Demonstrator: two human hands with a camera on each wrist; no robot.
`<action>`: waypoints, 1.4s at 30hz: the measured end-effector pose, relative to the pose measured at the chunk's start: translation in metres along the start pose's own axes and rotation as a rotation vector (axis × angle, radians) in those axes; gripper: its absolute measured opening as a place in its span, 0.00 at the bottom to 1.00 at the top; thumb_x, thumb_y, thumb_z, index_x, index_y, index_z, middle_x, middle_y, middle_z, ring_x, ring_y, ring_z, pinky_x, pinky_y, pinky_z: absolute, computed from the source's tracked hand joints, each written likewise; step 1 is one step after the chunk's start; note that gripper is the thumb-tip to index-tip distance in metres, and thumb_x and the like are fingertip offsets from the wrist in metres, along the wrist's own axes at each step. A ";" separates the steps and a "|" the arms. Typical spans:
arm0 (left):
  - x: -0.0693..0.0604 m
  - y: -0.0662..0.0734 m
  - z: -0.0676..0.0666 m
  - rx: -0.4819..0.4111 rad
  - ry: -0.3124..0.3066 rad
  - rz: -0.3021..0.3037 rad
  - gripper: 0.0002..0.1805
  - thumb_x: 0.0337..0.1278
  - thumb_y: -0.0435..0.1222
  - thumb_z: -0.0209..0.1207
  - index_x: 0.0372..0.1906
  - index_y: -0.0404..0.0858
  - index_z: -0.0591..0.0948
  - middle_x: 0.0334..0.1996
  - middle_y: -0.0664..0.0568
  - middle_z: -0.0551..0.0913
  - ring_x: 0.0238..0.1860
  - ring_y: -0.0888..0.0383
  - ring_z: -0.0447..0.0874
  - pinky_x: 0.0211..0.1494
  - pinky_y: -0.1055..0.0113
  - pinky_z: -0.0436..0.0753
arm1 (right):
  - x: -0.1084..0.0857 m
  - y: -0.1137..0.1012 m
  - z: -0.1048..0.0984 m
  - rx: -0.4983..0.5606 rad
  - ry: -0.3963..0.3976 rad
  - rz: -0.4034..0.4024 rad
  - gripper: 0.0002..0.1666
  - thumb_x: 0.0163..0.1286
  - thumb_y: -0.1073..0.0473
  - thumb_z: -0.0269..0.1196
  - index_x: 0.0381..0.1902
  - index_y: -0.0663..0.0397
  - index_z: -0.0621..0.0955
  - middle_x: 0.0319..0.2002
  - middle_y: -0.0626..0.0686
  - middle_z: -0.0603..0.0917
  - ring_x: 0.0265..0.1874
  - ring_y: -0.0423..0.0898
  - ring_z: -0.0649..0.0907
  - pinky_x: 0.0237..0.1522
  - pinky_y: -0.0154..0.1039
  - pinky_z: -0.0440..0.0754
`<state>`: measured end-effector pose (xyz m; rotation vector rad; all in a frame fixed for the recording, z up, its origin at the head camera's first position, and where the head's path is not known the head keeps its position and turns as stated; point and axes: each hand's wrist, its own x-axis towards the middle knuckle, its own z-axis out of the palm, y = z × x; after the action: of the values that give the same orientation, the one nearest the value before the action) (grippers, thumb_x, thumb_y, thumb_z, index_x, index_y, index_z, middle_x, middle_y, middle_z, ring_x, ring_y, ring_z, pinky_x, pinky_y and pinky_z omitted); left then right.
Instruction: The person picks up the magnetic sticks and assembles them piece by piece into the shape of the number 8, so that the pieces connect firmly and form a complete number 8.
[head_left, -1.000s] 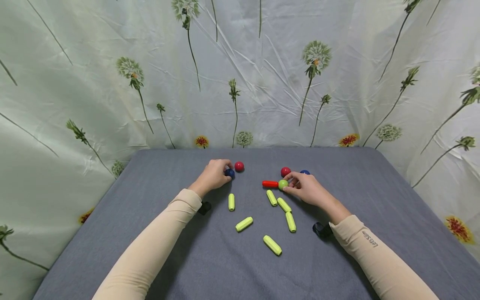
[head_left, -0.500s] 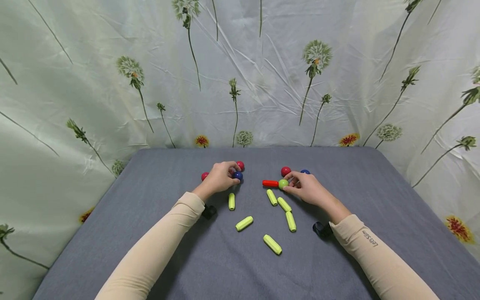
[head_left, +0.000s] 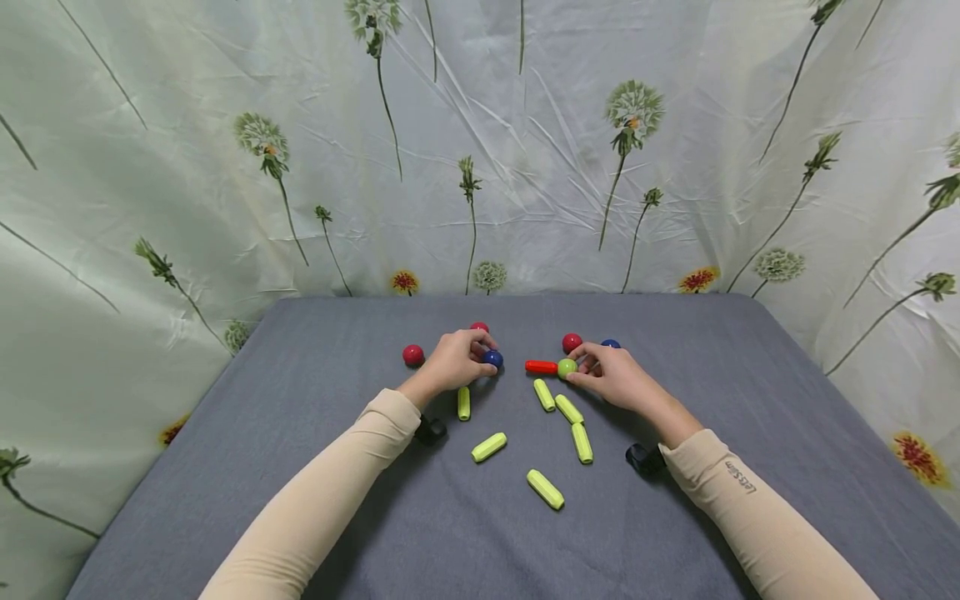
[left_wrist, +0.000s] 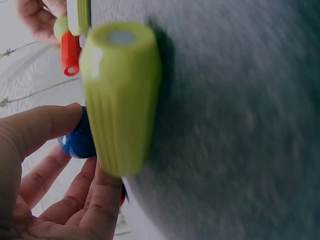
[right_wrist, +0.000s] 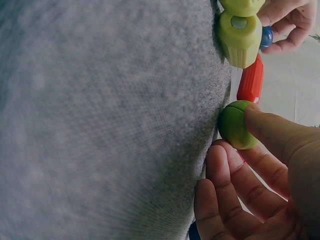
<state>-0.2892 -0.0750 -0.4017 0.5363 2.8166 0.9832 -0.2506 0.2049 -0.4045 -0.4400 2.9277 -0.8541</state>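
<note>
My left hand point(head_left: 454, 362) pinches a blue ball point(head_left: 492, 359) between thumb and fingers, to the left of a red rod point(head_left: 541, 367). The rod lies end-on against a green ball point(head_left: 567, 369), which my right hand point(head_left: 613, 377) pinches by its right side. In the left wrist view, a grey round spot point(left_wrist: 70, 70) shows on the rod's near end. A gap separates the blue ball from the rod in the head view. One red ball point(head_left: 479, 327) is partly hidden behind my left hand; another red ball point(head_left: 413, 356) lies left of it.
Several yellow-green rods, among them a front one point(head_left: 545, 489) and a left one point(head_left: 463, 403), lie scattered on the grey cloth point(head_left: 420, 533). A red ball point(head_left: 572, 343) and a blue ball point(head_left: 611, 343) sit behind my right hand. A flowered curtain point(head_left: 525, 167) hangs behind the table.
My left hand has moved right and slightly nearer with the blue ball, towards the red rod, uncovering the red ball on the left. My right hand has stayed in place.
</note>
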 end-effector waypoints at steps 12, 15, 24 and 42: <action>0.002 0.014 0.008 -0.030 -0.054 0.016 0.14 0.49 0.40 0.67 0.42 0.50 0.79 0.39 0.54 0.84 0.35 0.60 0.81 0.33 0.70 0.79 | 0.000 0.000 0.000 -0.002 -0.002 0.001 0.17 0.63 0.48 0.63 0.47 0.47 0.78 0.34 0.50 0.82 0.33 0.42 0.80 0.33 0.35 0.76; 0.003 0.015 0.010 -0.036 -0.063 0.019 0.14 0.49 0.40 0.67 0.42 0.50 0.79 0.39 0.54 0.84 0.35 0.60 0.81 0.32 0.70 0.79 | 0.000 0.000 0.000 -0.005 -0.002 0.003 0.17 0.63 0.48 0.63 0.47 0.46 0.78 0.34 0.50 0.82 0.33 0.42 0.80 0.33 0.35 0.76; 0.006 0.018 0.014 -0.050 -0.080 0.021 0.13 0.50 0.40 0.67 0.42 0.50 0.78 0.39 0.54 0.84 0.35 0.60 0.81 0.32 0.69 0.79 | 0.001 0.000 0.000 -0.012 -0.002 0.008 0.17 0.63 0.48 0.63 0.47 0.46 0.77 0.34 0.50 0.82 0.33 0.43 0.80 0.33 0.36 0.76; 0.008 0.021 0.016 -0.040 -0.079 0.042 0.13 0.49 0.40 0.67 0.41 0.49 0.78 0.37 0.54 0.85 0.35 0.61 0.81 0.36 0.69 0.79 | 0.001 -0.001 0.000 -0.003 0.000 0.010 0.18 0.62 0.47 0.64 0.47 0.46 0.78 0.34 0.50 0.82 0.31 0.42 0.79 0.32 0.35 0.75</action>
<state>-0.2874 -0.0473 -0.4014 0.6183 2.7211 1.0002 -0.2515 0.2035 -0.4034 -0.4249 2.9290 -0.8491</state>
